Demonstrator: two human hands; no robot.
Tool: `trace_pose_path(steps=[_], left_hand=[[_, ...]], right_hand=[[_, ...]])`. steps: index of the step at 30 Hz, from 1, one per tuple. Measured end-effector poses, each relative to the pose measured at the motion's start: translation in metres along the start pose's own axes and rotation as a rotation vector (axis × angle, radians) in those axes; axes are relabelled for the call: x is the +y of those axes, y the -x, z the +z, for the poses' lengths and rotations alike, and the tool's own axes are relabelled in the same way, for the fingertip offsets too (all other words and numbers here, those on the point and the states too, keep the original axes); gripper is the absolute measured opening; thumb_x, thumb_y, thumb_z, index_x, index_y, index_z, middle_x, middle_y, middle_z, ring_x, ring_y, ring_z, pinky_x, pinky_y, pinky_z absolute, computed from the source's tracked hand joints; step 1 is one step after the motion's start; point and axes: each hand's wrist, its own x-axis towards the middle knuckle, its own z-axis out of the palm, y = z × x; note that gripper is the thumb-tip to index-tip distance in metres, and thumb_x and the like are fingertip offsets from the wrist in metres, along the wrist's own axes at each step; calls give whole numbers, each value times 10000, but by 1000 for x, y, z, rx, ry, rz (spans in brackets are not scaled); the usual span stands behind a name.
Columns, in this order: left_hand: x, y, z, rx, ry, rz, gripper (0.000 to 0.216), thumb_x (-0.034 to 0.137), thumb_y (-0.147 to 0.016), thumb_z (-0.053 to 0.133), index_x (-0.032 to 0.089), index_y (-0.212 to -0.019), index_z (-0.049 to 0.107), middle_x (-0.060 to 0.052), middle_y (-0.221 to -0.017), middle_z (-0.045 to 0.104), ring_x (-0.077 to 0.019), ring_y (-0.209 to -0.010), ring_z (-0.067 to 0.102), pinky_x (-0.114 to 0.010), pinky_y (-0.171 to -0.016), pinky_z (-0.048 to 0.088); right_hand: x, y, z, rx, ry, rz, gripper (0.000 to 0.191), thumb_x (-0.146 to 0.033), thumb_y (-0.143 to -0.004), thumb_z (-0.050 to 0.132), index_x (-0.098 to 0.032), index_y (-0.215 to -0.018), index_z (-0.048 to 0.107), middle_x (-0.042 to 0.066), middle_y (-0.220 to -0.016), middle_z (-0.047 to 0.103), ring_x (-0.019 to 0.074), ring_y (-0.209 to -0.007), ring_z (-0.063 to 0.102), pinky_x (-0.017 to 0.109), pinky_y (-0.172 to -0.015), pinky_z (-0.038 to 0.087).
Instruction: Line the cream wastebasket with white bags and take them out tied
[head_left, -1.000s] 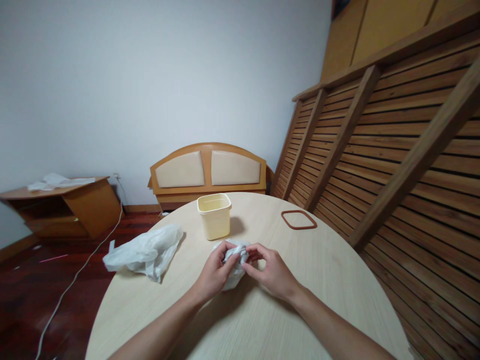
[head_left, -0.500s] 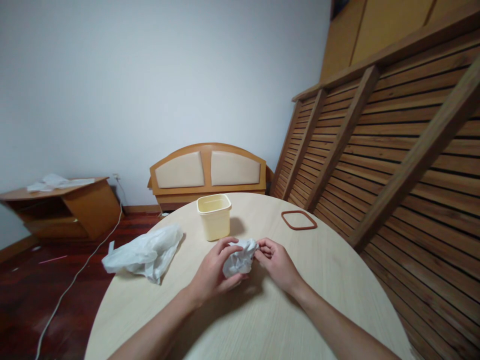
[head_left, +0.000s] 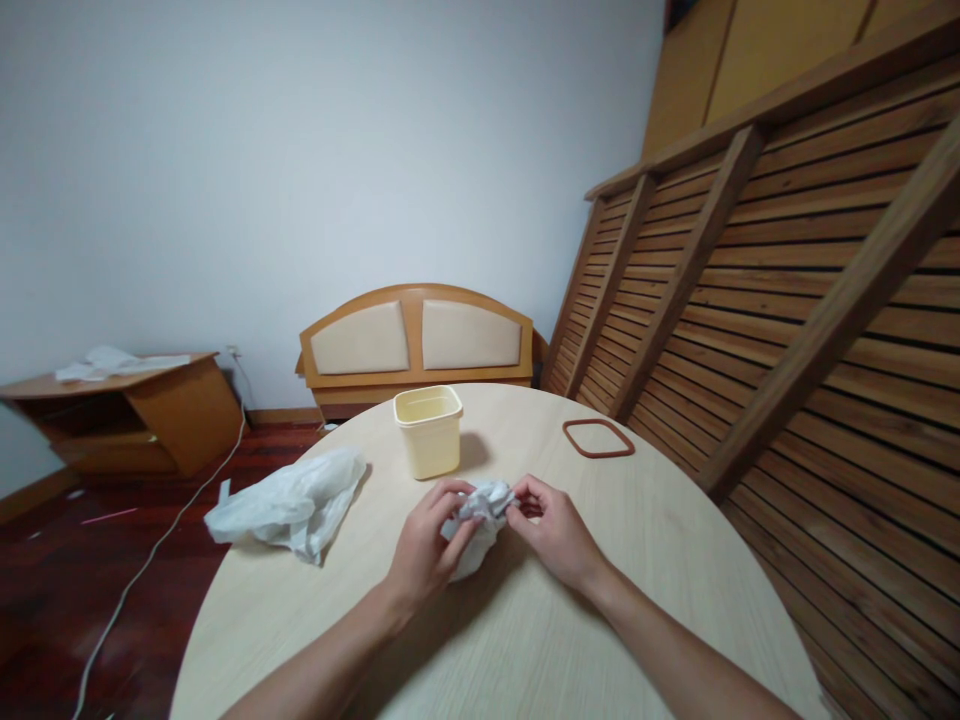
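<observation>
A crumpled white plastic bag (head_left: 480, 520) is held just above the round pale wooden table (head_left: 660, 540), between both of my hands. My left hand (head_left: 424, 545) wraps round its left side with the fingers curled. My right hand (head_left: 551, 530) pinches its upper right edge between thumb and fingers. A small cream plastic bin (head_left: 429, 430) stands open and upright right behind the bag.
Another white plastic bag (head_left: 289, 500) lies at the table's left edge. A brown square ring (head_left: 598, 438) lies at the far right. Beyond stand a wooden headboard (head_left: 416, 340), a low cabinet (head_left: 120, 410) and slatted wooden frames (head_left: 787, 280). A cable (head_left: 150, 550) runs over the dark floor.
Both hands keep working the crumpled bag; it has turned and shifted slightly right, and my left fingers have closed further over it.
</observation>
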Motion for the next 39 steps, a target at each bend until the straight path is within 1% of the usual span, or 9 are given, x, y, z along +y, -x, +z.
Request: trace_pose_path(steps=[5, 11, 14, 17, 20, 27, 29, 32, 39], left_hand=[[-4, -6, 4, 106, 192, -284, 206, 384, -911, 612, 180, -894, 635, -32, -792, 702, -172, -704, 639, -269, -651, 502], [-12, -6, 10, 155, 263, -371, 211, 380, -834, 639, 188, -903, 585, 7, -765, 639, -140, -640, 583, -239, -597, 464], [-14, -6, 10, 167, 216, -357, 165, 340, -802, 650, 189, -823, 587, 20, -729, 589, -135, -640, 541, -224, -578, 430], [-17, -7, 9, 182, 188, -321, 158, 317, -781, 679, 185, -739, 603, 22, -700, 562, -134, -649, 510, -224, -588, 414], [-19, -7, 8, 177, 217, -341, 172, 324, -784, 690, 181, -717, 621, 22, -669, 577, -135, -624, 513, -231, -584, 414], [-11, -5, 6, 32, 219, -301, 241, 375, -907, 603, 175, -869, 731, -54, -847, 738, -195, -782, 651, -288, -724, 487], [-7, -4, 6, 15, 181, -227, 244, 364, -937, 570, 178, -903, 724, -63, -891, 734, -203, -833, 652, -300, -764, 491], [-4, -2, 8, 15, 133, -140, 186, 346, -899, 643, 185, -968, 705, -71, -972, 710, -214, -898, 633, -308, -792, 490], [-6, -4, 12, 2, 254, -165, 181, 344, -907, 645, 197, -907, 750, -86, -1029, 655, -232, -1019, 609, -345, -933, 474]], right_hand=[[-4, 6, -1, -79, 263, -182, 62, -142, -790, 580, -203, -797, 588, -12, -768, 652, 154, -727, 615, 270, -717, 455], [2, 9, -1, -133, 351, -269, 136, -94, -753, 569, -210, -822, 558, -3, -825, 662, 160, -759, 621, 269, -733, 447], [2, 9, -1, -157, 319, -278, 173, -102, -783, 586, -214, -915, 594, 8, -894, 691, 168, -823, 652, 273, -783, 471], [-2, 9, 0, -149, 283, -242, 193, -194, -857, 630, -217, -1049, 619, 24, -975, 717, 179, -880, 672, 284, -825, 488], [-7, 9, 1, -142, 271, -205, 173, -272, -930, 610, -220, -1092, 642, 29, -996, 733, 180, -878, 681, 288, -823, 491], [-4, 8, 2, -143, 237, -231, 226, -226, -970, 555, -247, -1163, 672, 19, -1054, 750, 171, -918, 694, 282, -848, 497], [-2, 8, 2, -134, 246, -230, 248, -208, -960, 559, -246, -1176, 674, 26, -1080, 753, 178, -945, 700, 292, -867, 503], [0, 8, 2, -121, 276, -223, 262, -199, -947, 565, -236, -1182, 675, 41, -1112, 757, 196, -984, 709, 317, -897, 512], [4, 8, 5, -134, 351, -196, 340, -225, -940, 573, -215, -1268, 661, 89, -1196, 748, 240, -1065, 712, 372, -950, 528]])
